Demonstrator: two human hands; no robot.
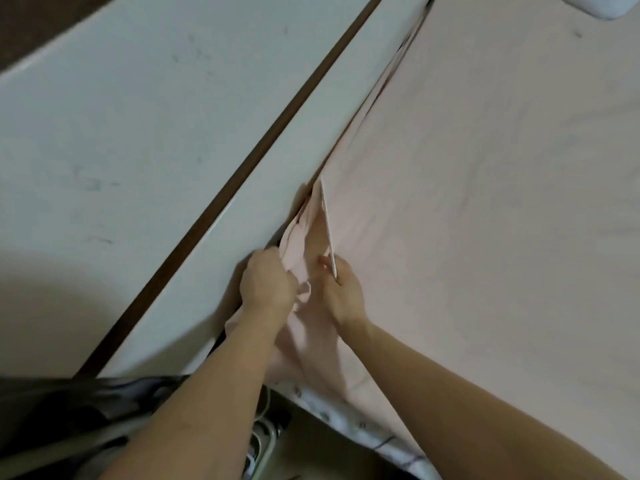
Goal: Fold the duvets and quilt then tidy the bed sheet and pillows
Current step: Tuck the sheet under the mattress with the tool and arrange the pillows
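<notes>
A pale pink bed sheet (485, 209) covers the mattress on the right. Its loose edge bunches in the gap between the mattress and the wall. My left hand (266, 284) grips a crumpled wad of that sheet edge right against the wall. My right hand (341, 292) holds the lifted fold of the sheet beside it, fingers curled around the edge. A white pillow corner (609, 5) shows at the top right. No duvet or quilt is in view.
A white wall (138, 116) with a dark wooden strip (242, 174) runs diagonally along the bed's left side. A patterned mattress side (367, 427) shows below the sheet. White cables (259, 441) lie on the floor beneath my arms.
</notes>
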